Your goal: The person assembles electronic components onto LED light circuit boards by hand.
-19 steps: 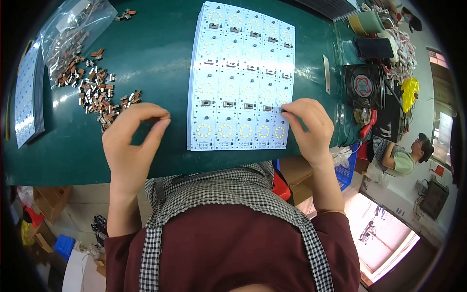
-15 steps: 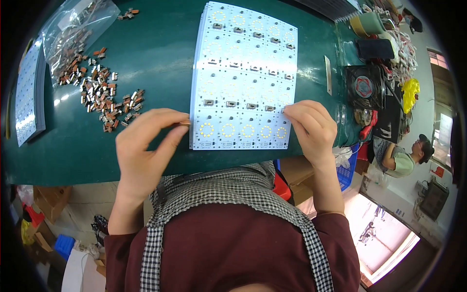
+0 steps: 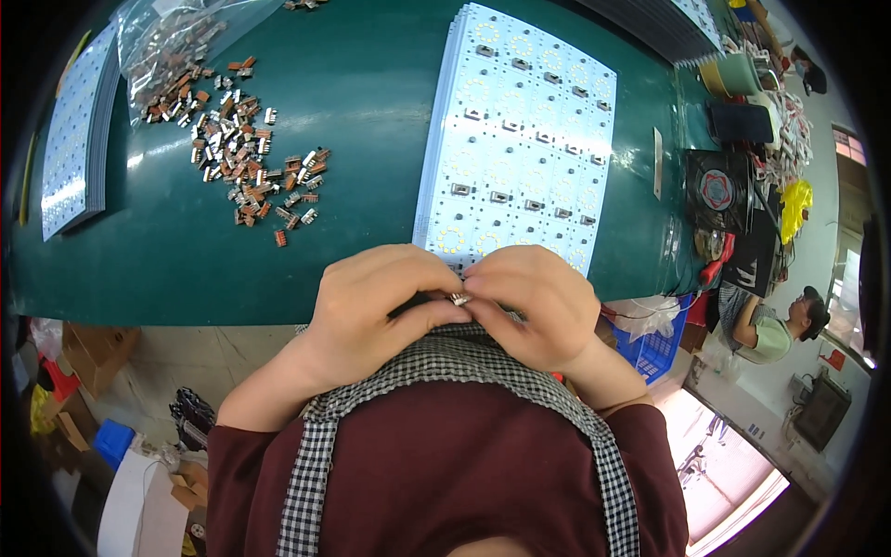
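My left hand [image 3: 376, 302] and my right hand [image 3: 534, 302] meet at the near edge of the green table [image 3: 353, 102], fingertips together. Between them they pinch a small metal switch part [image 3: 459, 299]. Just beyond the hands lies a white circuit panel [image 3: 515, 139] with rows of small components and ring-shaped patterns; its near edge is hidden by my fingers. A loose pile of small brown and silver switch parts [image 3: 246, 167] lies on the table to the left of the panel.
A clear plastic bag [image 3: 186, 37] of parts sits at the far left. A stack of white panels [image 3: 79, 130] lies at the left edge. A small black fan [image 3: 719, 190], cups and clutter crowd the right end. Another person [image 3: 775, 325] sits at the right.
Both hands have come off the panel's near corners and drawn together at the table edge, now pinching a small part between them. The panel looks shifted, lying farther from me.
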A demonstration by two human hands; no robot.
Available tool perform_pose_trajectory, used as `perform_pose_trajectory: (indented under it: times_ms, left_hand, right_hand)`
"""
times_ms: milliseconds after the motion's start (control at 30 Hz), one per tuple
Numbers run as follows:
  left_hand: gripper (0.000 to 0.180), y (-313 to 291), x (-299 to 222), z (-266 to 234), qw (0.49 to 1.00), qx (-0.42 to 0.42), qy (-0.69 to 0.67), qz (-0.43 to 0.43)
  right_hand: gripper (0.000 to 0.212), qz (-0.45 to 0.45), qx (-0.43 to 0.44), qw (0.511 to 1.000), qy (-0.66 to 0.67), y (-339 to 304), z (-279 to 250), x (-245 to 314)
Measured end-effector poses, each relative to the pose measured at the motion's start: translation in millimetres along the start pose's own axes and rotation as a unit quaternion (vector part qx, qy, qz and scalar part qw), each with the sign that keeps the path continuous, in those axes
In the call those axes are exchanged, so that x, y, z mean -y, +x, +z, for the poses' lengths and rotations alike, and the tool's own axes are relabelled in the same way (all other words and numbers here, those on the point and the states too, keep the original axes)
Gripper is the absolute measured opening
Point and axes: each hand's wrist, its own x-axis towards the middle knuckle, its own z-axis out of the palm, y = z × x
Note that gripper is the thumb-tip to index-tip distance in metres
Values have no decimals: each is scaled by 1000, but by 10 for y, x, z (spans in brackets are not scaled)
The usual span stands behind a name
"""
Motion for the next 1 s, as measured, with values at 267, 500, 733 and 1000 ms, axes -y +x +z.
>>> perform_pose_trajectory:
  times_ms: [267,500,733,1000]
  left_hand:
    - [25,-116,155,19,937,-74,209,270]
    - [48,70,300,-340,871,-127,473,-46]
    - [25,35,341,-393,836,-100,536,-63]
    - [17,7,293,-387,888,-122,444,-8]
  right_hand:
    - [22,433,-18,734,522,-90,38,193]
    - [32,66,51,992,-91,21,71,70]
    - [35,25,76,985,-154,73,115,60]
    - [33,25,98,982,-160,82,121,68]
